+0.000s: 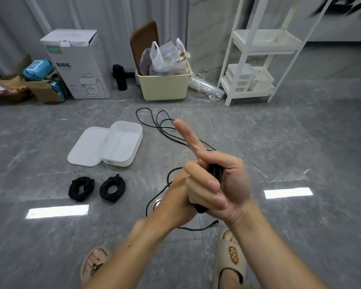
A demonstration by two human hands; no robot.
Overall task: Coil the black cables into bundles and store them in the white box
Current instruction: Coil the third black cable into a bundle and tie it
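Both hands meet over the floor around a partly coiled black cable (216, 171). My right hand (227, 184) curls three fingers round the coil while its index finger points straight up. My left hand (175, 197) grips the coil from below, with its fingers mostly hidden. The cable's loose length (154, 122) trails across the floor behind the hands, and one end (215, 222) lies near my right foot. Two finished black bundles (81, 188) (112, 189) lie on the floor to the left. The open white box (131, 152) sits beyond them, its lid (86, 147) beside it.
Along the back wall stand a white cardboard carton (77, 63), a black bottle (119, 77), a cream bin (164, 86) stuffed with bags, and a white shelf rack (254, 59). My slippered feet (229, 259) are at the bottom edge on grey tiles.
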